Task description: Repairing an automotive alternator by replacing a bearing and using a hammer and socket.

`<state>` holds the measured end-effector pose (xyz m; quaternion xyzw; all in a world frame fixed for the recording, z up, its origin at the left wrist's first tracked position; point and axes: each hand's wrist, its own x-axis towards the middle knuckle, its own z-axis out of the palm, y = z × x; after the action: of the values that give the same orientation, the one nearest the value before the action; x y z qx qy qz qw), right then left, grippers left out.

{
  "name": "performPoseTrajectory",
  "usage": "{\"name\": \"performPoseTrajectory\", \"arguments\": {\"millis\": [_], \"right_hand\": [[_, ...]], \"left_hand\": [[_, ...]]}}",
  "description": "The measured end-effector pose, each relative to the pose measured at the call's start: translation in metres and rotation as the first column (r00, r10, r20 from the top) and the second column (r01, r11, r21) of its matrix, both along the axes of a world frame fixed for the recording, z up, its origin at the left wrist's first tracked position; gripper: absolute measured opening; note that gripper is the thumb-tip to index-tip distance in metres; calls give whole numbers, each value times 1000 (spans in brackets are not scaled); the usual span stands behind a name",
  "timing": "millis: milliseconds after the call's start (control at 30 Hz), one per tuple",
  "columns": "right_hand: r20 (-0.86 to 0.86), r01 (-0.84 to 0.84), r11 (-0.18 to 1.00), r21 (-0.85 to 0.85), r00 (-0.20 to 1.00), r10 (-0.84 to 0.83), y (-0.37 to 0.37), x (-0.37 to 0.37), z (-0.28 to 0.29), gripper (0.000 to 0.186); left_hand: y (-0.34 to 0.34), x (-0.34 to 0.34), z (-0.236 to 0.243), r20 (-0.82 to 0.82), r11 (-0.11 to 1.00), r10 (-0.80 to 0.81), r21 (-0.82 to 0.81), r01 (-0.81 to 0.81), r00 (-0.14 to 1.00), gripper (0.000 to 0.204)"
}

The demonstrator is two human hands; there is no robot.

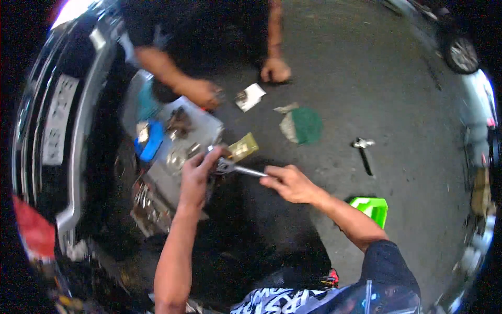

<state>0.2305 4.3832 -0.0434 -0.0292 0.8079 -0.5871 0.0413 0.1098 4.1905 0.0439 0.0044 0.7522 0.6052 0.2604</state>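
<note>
My right hand (288, 183) is closed around the near end of a long silver wrench-like tool (250, 171). My left hand (198, 175) grips a grey metal part (225, 165) at the tool's other end; blur hides how the two meet. Just beyond my left hand lies a yellow packet (244, 147). To the left, a pale sheet (209, 125) carries several metal parts. Across from me, one hand of another person (203, 92) holds something small and dark, and that person's other hand (276, 70) rests near the floor, fingers curled.
A car's rear (86, 136) borders the left side. A blue container (150, 142) and a bag of metal parts (149, 206) lie beside the sheet. Rightward are white paper (253, 98), a green round pad (307, 125), a black-handled tool (364, 156) and a bright green tray (384, 213).
</note>
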Motion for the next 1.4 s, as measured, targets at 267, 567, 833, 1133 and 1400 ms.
{"name": "performPoseTrajectory", "arguments": {"millis": [267,567,833,1133,1400], "right_hand": [[37,202,957,208,976,-214,62,18,10,41],[4,470,743,477,844,-536,105,40,-9,38],[114,-65,433,899,990,-88,130,13,-68,39],[-21,-55,467,882,988,156,111,-52,-121,17],[-31,-52,293,955,962,272,111,-82,-100,13]], "left_hand": [[59,-62,-39,-329,811,-559,-405,421,761,50],[118,-63,-237,-84,996,-36,79,43,996,37],[95,-49,-299,258,962,-232,202,182,938,59],[90,-62,-290,303,924,-380,89,371,874,57],[87,-64,-313,135,906,-416,-28,423,899,52]]}}
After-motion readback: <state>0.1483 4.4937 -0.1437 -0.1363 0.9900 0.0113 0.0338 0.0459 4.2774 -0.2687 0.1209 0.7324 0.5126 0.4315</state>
